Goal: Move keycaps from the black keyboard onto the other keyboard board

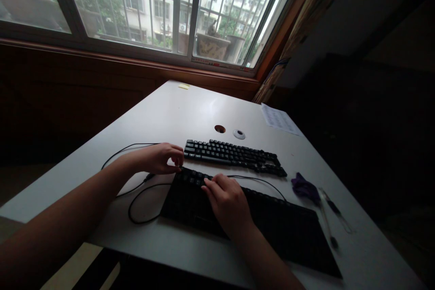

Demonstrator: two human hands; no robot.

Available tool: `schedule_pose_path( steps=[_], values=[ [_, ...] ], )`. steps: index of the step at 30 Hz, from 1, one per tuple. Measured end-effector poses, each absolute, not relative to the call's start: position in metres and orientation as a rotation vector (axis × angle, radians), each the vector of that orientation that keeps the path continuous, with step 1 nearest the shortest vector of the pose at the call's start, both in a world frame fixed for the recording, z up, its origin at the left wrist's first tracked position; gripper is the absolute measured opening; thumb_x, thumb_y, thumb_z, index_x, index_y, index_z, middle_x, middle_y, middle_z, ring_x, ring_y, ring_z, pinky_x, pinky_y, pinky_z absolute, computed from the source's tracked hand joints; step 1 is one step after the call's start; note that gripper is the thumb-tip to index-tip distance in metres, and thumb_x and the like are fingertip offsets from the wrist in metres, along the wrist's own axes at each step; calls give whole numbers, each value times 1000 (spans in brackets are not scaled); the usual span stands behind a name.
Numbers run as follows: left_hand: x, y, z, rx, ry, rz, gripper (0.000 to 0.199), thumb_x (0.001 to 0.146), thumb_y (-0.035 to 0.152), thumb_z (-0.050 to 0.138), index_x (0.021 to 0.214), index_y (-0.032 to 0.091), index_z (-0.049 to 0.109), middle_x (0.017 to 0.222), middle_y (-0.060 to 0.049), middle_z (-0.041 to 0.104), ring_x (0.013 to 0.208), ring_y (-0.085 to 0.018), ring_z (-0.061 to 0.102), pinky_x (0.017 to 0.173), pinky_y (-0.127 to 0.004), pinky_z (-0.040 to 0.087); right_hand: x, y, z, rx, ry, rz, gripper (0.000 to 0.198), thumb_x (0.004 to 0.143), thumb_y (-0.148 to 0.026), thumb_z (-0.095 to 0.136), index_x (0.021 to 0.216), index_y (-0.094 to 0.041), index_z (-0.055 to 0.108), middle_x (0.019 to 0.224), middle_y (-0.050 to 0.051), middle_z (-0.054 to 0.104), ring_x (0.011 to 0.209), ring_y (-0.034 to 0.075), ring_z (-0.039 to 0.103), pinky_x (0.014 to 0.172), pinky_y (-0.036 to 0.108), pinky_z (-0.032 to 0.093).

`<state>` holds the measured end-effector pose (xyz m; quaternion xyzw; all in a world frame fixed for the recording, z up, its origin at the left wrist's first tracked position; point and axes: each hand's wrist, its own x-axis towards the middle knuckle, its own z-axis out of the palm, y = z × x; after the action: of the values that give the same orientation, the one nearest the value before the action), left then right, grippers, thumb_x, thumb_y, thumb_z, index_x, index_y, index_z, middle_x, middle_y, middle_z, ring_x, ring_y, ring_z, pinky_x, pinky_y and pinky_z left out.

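Working at the far left corner of the front keyboard (pixel 292 231), the left hand (pixel 165 158) holds thumb and forefinger nearly together; whether a keycap is pinched in this grip cannot be told. The right hand (pixel 227 199) bunches its fingertips at the near side of the keycaps (pixel 192 181) by that corner; whether its grip closes on one is likewise hidden. The front keyboard lies flat on the desk (pixel 136 118). Progress, as judged: partial. Caps show along the far edge of the front keyboard, while its nearer area reads as plain black, too dim to confirm bare. Beyond the front keyboard stands a rear keycap set (pixel 227 152), apparently laid out in keyboard order, with gaps toward its right end; most of the work therefore seems outstanding. Clearance: between the front keyboard and the rear keycap set runs a narrow strip, tightest near the left hand. To the left of the front keyboard, a cable (pixel 137 222) loops across otherwise open surface and could snag a sleeve or wrist. To the right, a purple cloth (pixel 304 187) and a thin-handled brush (pixel 334 242) limit sideways room. On the near side of the front keyboard, only a margin separates it from the desk edge.
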<state>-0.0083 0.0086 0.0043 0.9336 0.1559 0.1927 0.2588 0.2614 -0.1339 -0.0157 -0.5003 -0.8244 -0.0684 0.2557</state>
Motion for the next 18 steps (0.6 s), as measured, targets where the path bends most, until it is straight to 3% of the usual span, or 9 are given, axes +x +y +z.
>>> schedule_pose_path(
  steps=[18],
  values=[
    [-7,7,8,2511,422,522,6,90,17,70,95,17,71,89,-7,69,78,-16,66,71,-23,53,263,-133,-18,-1359,-2174,-40,19,104,-26,60,111,-21,77,94,7,71,85,22,68,79,36,53]
  ],
)
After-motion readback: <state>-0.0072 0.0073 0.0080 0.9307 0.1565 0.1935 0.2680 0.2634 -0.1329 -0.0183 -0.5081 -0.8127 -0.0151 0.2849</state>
